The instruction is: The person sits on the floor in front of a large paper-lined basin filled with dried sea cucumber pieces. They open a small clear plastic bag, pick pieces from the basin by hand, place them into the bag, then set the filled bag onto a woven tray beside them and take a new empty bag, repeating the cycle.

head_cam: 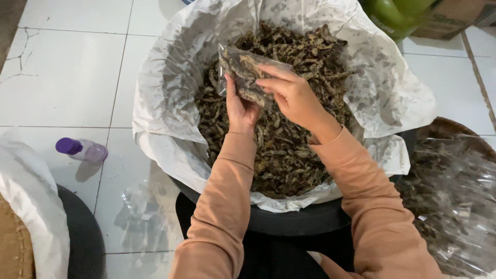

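The left hand [240,108] grips the little bag [248,72] from six o'clock; the right hand [292,93] pinches its three o'clock side.

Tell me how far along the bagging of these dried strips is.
Done: filled clear bags lie piled at the right. In hand: the left hand and right hand hold a small clear bag, partly filled. Left: the paper-lined basin is still heaped with dried strips.

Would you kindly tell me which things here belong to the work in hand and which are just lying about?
In use: left hand and right hand holding the small clear bag; dried brown strips; paper-lined basin.
Lying about: purple-capped bottle; green container; cardboard box.
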